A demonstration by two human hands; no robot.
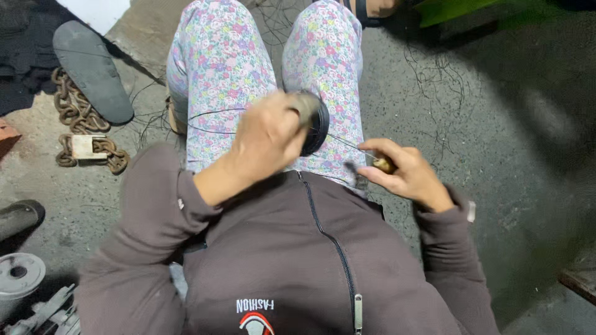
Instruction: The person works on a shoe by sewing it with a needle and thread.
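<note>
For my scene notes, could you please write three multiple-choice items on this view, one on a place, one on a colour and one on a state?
1. Where does the rusty chain lie?
A. on the floor at the person's left
B. across the lap
C. in the right hand

2. What colour is the zipped jacket?
A. yellow
B. brownish grey
C. white

3. What is the left hand doing?
A. lying flat on the floor
B. gripping a black round spool
C. tucked in a pocket

Answers: 1 A, it lies beside the dark sandal. 2 B, seen across chest and sleeves. 3 B, fingers wrap the spool while the right hand pinches a thin wire.
</note>
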